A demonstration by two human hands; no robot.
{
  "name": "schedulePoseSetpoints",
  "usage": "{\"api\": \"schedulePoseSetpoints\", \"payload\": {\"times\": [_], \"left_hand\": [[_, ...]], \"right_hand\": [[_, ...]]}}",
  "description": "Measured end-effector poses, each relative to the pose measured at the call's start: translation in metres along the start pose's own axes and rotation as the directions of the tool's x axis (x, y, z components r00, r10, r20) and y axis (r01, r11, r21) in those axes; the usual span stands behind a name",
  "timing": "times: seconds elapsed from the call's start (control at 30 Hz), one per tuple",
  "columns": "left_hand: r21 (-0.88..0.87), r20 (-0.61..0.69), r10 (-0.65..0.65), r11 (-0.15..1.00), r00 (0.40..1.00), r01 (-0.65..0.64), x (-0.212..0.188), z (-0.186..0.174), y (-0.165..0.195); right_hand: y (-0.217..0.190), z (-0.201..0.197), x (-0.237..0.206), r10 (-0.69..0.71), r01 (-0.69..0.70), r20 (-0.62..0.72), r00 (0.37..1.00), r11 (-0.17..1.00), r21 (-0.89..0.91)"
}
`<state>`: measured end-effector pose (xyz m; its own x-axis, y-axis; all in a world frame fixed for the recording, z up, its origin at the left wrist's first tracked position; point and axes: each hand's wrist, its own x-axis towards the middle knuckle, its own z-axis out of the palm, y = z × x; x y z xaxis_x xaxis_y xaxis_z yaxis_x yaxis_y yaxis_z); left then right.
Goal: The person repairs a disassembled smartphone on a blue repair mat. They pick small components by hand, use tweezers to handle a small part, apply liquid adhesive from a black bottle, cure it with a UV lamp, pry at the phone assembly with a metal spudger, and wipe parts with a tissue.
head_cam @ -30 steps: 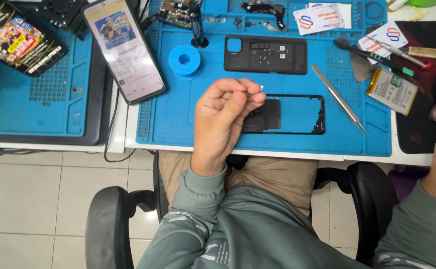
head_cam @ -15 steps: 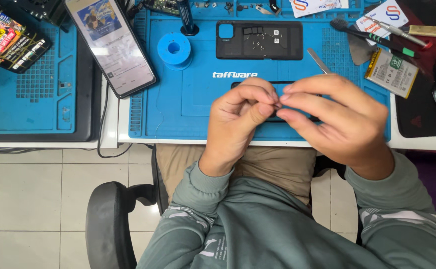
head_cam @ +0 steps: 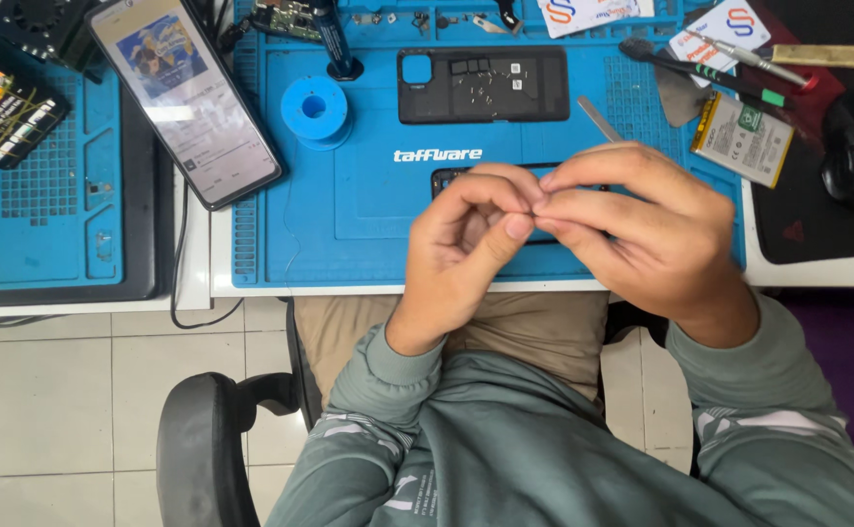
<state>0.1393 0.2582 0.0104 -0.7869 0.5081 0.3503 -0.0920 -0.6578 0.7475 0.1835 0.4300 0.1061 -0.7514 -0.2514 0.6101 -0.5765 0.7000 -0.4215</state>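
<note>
Two hands meet fingertip to fingertip over our blue repair mat (head_cam: 349, 224): left hand (head_cam: 466, 244), right hand (head_cam: 642, 234), fingers pinched together on something too small to make out. Directly beneath lies the black phone frame (head_cam: 447, 179), long axis left-right. White-labelled battery (head_cam: 742, 139) far right; blue spool (head_cam: 315, 109) upper left.
</note>
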Motion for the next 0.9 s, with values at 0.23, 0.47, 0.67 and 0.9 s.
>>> {"api": "schedulePoseSetpoints", "payload": {"times": [0.23, 0.47, 0.67, 0.9], "left_hand": [[-0.051, -0.069, 0.029, 0.998, 0.997, -0.032, 0.004, -0.004, 0.011], [-0.202, -0.026, -0.029, 0.979, 0.999, 0.023, 0.001, -0.008, 0.01], [-0.208, -0.038, 0.003, 0.978, 0.999, -0.011, 0.001, -0.011, 0.009], [-0.207, -0.002, 0.008, 0.978, 1.0, -0.008, -0.003, -0.01, 0.009]], "right_hand": [[0.024, -0.029, -0.02, 0.66, -0.405, 0.234, 0.714, 0.662, -0.63], [0.078, -0.03, -0.058, 0.587, -0.438, 0.337, 0.736, 0.793, -0.424], [0.076, -0.041, -0.056, 0.501, -0.471, 0.114, 0.858, 0.855, -0.217], [0.039, -0.01, -0.071, 0.374, -0.119, -0.322, 0.87, 0.793, 0.598]]}}
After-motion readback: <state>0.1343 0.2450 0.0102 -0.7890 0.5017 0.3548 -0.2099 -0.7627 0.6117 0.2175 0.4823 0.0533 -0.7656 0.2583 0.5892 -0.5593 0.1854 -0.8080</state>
